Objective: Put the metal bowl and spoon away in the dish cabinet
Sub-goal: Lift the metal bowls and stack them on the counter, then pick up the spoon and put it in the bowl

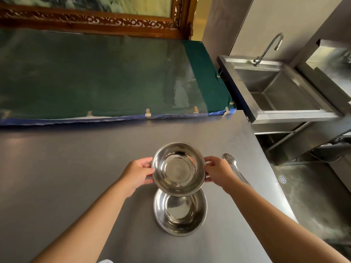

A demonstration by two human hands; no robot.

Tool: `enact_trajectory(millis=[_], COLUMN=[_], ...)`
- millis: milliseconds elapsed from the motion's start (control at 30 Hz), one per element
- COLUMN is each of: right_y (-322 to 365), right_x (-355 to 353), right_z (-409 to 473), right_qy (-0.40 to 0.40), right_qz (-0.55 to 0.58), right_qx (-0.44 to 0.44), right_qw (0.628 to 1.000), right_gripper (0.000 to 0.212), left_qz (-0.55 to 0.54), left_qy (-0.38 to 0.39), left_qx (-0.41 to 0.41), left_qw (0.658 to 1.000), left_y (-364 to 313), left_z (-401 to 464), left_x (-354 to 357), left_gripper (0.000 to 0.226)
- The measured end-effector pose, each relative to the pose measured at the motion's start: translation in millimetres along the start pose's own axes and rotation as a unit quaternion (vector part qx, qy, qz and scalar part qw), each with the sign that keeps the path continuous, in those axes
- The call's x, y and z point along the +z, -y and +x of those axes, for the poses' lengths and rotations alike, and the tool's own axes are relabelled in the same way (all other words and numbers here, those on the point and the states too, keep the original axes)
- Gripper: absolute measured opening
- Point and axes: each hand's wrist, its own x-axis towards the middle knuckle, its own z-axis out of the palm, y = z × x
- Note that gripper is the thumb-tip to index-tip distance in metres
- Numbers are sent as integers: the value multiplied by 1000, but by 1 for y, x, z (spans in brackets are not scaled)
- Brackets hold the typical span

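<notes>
A shiny metal bowl (pixel 178 168) is held level above the grey steel counter (pixel 76 168). My left hand (pixel 138 173) grips its left rim and my right hand (pixel 218 172) grips its right rim. Directly below and nearer to me, a second metal bowl (pixel 180 215) rests on the counter, its far edge hidden by the held bowl. A metal spoon (pixel 234 168) lies on the counter just right of my right hand, bowl end pointing away from me, its handle partly hidden by my wrist.
A green padded surface (pixel 95 76) with a blue edge borders the counter's far side, below a carved wooden frame (pixel 91 21). A steel sink (pixel 275 88) with a curved tap (pixel 269 48) stands to the right. Bare floor with a drain (pixel 282 179) lies beyond the counter's right edge.
</notes>
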Motion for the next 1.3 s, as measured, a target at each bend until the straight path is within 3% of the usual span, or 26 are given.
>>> enact_trajectory(millis=[233,467,667,833,1033,1167,1300], right_y=[-34,-62,-85,-95,-102,-101,-101], right_x=[7,12,24,30,31,34,38], right_z=[-42,-62,-68,-71,-66,-65,-60], right_qy=[2,19,18,2,-18,-12,5], right_qz=[-16,-20,-131,-158,-152,-125,-27], right_qx=[10,20,-12,-20,-20,5,67], right_qw=[1000,999,991,987,988,992,997], right_gripper=[20,27,24,18,29,39,41], left_qz=[-1,34,31,67,75,64,-9], left_qy=[-8,-36,-72,-104,-150,-164,-126], left_qx=[-14,-20,-21,-6,2,-36,-65], left_qw=[1000,999,997,992,986,984,990], left_y=[34,65,95,109,111,117,119], left_z=[-34,-59,-71,-74,-67,-60,-55], left_x=[9,25,33,35,41,43,46], left_gripper=[45,37,34,34,41,58,43])
